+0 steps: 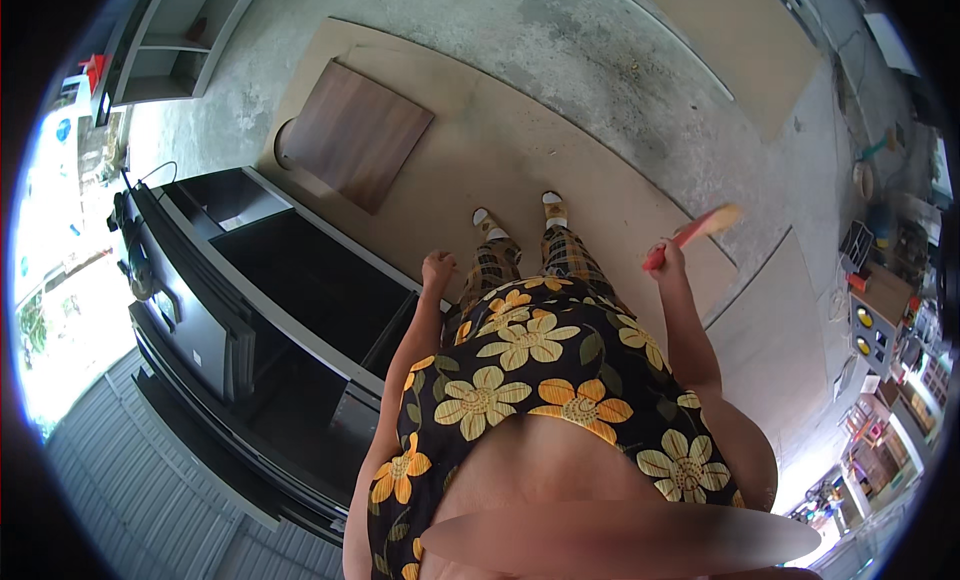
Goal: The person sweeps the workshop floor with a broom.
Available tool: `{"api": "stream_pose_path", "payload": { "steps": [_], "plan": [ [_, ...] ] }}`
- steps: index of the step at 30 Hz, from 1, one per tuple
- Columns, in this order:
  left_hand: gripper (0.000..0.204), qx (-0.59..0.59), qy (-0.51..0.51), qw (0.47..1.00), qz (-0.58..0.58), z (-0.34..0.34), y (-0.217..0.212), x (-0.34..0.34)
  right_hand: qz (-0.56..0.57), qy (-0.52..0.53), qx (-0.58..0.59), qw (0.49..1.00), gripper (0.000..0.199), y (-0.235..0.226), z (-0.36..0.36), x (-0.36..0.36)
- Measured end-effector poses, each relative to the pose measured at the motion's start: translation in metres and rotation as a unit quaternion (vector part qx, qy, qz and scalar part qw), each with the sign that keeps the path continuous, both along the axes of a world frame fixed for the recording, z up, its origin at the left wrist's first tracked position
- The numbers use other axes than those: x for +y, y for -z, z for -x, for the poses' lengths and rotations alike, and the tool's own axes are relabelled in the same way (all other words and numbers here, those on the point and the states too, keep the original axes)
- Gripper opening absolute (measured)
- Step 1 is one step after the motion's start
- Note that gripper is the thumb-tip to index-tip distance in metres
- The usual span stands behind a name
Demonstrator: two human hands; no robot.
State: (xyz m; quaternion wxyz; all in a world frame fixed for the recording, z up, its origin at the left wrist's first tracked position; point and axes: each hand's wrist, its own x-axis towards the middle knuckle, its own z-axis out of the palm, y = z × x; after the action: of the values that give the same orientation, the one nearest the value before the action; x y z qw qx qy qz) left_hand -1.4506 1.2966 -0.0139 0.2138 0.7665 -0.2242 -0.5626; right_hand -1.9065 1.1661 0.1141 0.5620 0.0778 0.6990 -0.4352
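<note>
Out to the right, my right hand [668,262] is closed around the red handle of a hand brush [712,223]. Its pale yellowish bristles point away from me, above the floor. My left hand [438,270] hangs low beside the near edge of a dark cabinet [310,270] with grey edges. Its fingers are curled in, and whether anything small lies inside them is hidden. A brown wood-grain board [358,135] rests on a large tan sheet [500,110] ahead of my feet, to the left.
Grey concrete floor [560,40] surrounds the tan sheet. An open shelf unit [180,45] stands at the far left. Dark panels and a coiled black cable [138,270] are on the cabinet's left side. More flat boards [770,310] lie at right, near a cluttered work area.
</note>
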Motion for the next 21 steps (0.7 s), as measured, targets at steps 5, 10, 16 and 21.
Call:
{"api": "stream_pose_path", "payload": {
  "steps": [5,10,16,21],
  "plan": [
    [0.032,-0.021,0.006,1.0,0.001,-0.028,-0.004,-0.015,-0.049,0.065,-0.042,0.996,0.009,0.01,-0.082,-0.05],
    [0.031,-0.015,0.015,0.996,-0.086,-0.038,-0.004,0.021,-0.066,-0.294,-0.175,0.937,0.013,-0.024,-0.248,-0.073],
    [0.026,0.048,-0.027,0.99,-0.13,-0.079,-0.049,0.001,-0.049,-0.365,-0.329,0.87,0.012,0.018,-0.326,-0.118],
    [0.026,0.08,-0.057,0.983,-0.152,-0.081,-0.054,-0.021,0.046,-0.738,0.066,0.67,0.013,-0.053,-0.307,-0.154]
  ]
}}
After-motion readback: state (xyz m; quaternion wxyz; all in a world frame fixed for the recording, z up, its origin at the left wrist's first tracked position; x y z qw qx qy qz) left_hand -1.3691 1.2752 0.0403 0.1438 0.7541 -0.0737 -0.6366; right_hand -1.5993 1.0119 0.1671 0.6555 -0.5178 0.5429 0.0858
